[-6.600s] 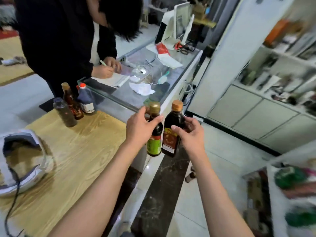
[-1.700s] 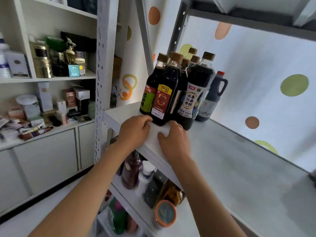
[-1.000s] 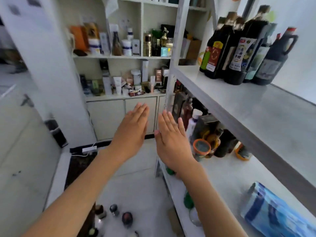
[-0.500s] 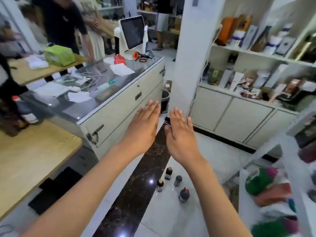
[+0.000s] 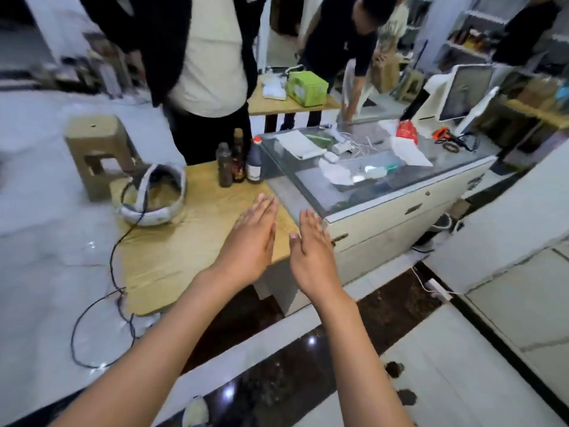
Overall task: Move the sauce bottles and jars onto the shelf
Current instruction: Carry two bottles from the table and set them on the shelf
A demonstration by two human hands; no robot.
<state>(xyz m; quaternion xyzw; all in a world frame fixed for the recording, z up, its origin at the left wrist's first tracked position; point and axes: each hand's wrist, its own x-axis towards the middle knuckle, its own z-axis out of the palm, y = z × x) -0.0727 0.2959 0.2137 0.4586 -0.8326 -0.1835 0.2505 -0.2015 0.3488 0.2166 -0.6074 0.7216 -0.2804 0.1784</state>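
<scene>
three bottles left on the wooden table, both hands empty

three sauce bottles stand in a tight cluster at the far edge of the wooden table (image 5: 191, 251), right against the glass counter (image 5: 354, 177): a clear bottle of brown contents (image 5: 224, 164), a slim dark bottle with a red label (image 5: 238, 157) and a dark bottle with a red cap (image 5: 254, 161). none of them is being touched. the shelf is out of view here, so how many bottles already sit on it cannot be told; judging from the table alone, at least these three are left to carry.

the left hand (image 5: 251, 241) and the right hand (image 5: 311, 251) are stretched forward side by side, fingers straight and together, palms facing each other, holding nothing. they hover over the table's near corner, well short of the bottles.

a white headset with a black cable (image 5: 154, 195) lies on the table's left part. a person in a dark jacket (image 5: 197, 53) stands just behind the bottles, and a beige plastic stool (image 5: 98, 149) sits on the floor to the left.
</scene>
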